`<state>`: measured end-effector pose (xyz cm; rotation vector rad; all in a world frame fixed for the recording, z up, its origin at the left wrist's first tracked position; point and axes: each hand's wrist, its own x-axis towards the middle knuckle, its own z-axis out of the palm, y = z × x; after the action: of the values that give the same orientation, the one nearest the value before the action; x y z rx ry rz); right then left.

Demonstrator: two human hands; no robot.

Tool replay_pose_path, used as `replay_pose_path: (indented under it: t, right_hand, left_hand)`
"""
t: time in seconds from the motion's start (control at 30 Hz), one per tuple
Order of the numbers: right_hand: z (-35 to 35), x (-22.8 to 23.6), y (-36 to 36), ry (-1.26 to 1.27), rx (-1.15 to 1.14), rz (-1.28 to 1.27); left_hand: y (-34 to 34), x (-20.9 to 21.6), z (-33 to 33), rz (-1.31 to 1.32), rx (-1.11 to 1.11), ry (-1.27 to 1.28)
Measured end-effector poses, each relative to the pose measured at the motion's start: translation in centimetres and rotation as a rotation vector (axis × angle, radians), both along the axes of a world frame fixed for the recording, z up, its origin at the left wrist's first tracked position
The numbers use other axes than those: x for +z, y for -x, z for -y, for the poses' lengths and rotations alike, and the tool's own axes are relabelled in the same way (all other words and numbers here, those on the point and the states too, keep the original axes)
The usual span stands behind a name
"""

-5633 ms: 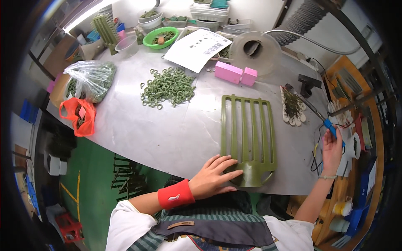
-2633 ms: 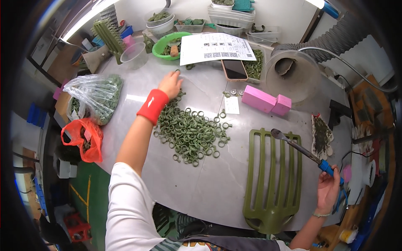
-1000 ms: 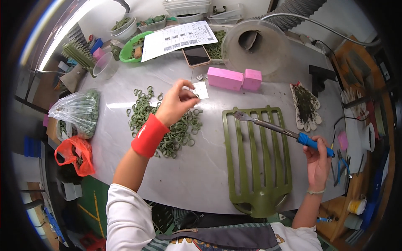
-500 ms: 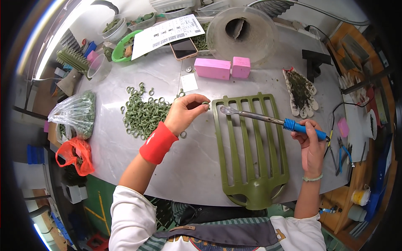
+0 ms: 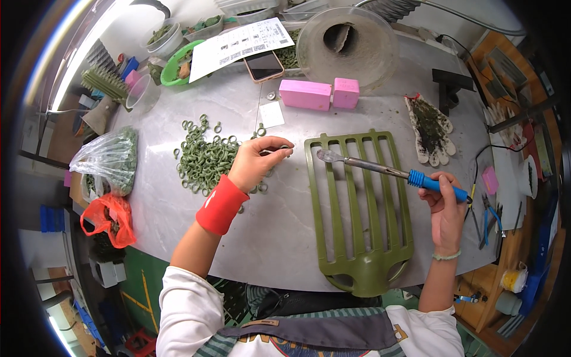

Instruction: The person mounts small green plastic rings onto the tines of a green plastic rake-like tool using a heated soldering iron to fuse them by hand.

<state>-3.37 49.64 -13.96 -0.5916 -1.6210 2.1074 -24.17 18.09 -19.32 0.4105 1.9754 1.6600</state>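
My left hand [image 5: 259, 163], with a red wristband, pinches a small green ring [image 5: 288, 148] between thumb and fingertips, close to the pile of loose green rings [image 5: 205, 159]. In my right hand [image 5: 446, 205] is the blue handle of a soldering iron [image 5: 376, 168]. Its metal shaft points left and ends in a broad flat tip, held over the upper part of a slatted green plastic frame [image 5: 364, 266]. This frame lies on the grey table, its narrower end towards me. A gap separates the iron's tip from the ring.
Two pink blocks [image 5: 305, 95], a phone [image 5: 263, 66] and a printed sheet [image 5: 241, 47] lie at the back beside a large clear funnel-shaped hood [image 5: 372, 50]. A soiled glove [image 5: 429, 128] and pliers [image 5: 492, 217] are right. Left stand a clear bag [image 5: 110, 160] and a red bag [image 5: 113, 220].
My left hand has dipped slightly, and its fingertips have shifted a little left with the ring. The rest of the view slid slightly right; the iron stays over the frame.
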Motion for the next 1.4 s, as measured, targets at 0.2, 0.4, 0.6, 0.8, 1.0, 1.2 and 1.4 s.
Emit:
replay_pose_path:
  t: [0.2, 0.4, 0.6, 0.8, 1.0, 1.2, 1.4]
  right_hand:
    - [0.7, -0.2, 0.7, -0.026, 0.023, 0.004]
    - [1.5, -0.4, 2.0, -0.061, 0.056, 0.004]
    - [1.9, -0.8, 3.0, -0.071, 0.067, 0.006]
    - [2.0, -1.1, 3.7, -0.053, 0.053, 0.005]
    - [2.2, -1.3, 4.3, -0.054, 0.053, -0.021]
    - [1.6, 0.5, 3.1, -0.134, 0.036, -0.028]
    - [0.6, 0.9, 1.4, -0.091, 0.012, -0.017]
  left_hand:
    - [-0.3, 0.2, -1.2, -0.133, 0.042, 0.11]
    - [-0.4, -0.6, -3.0, -0.377, 0.065, 0.128]
    - [-0.4, -0.9, -4.4, -0.926, 0.152, 0.286]
    - [-0.1, -1.2, -4.9, -1.059, 0.112, 0.359]
    - [0.0, -1.2, -5.1, -1.112, 0.097, 0.401]
    - [0.0, -1.1, -5.0, -1.135, 0.086, 0.424]
    - [-0.6, 0.3, -3.9, -1.015, 0.115, 0.259]
